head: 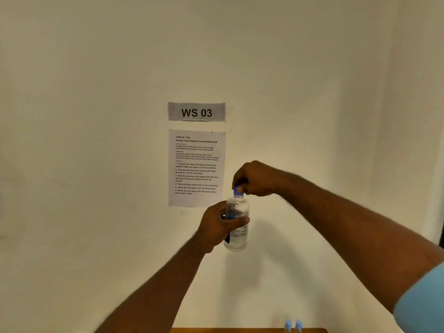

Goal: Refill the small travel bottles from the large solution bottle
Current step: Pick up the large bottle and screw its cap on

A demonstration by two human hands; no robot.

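Held up before the wall sheet (196, 168): your left hand (217, 227) wraps the clear large solution bottle (237, 227), label blurred, your right hand (254, 180) pinches its blue cap (237, 191), and two travel bottles (293, 326) show only blue tops, cut off above the desk (228, 330) edge.
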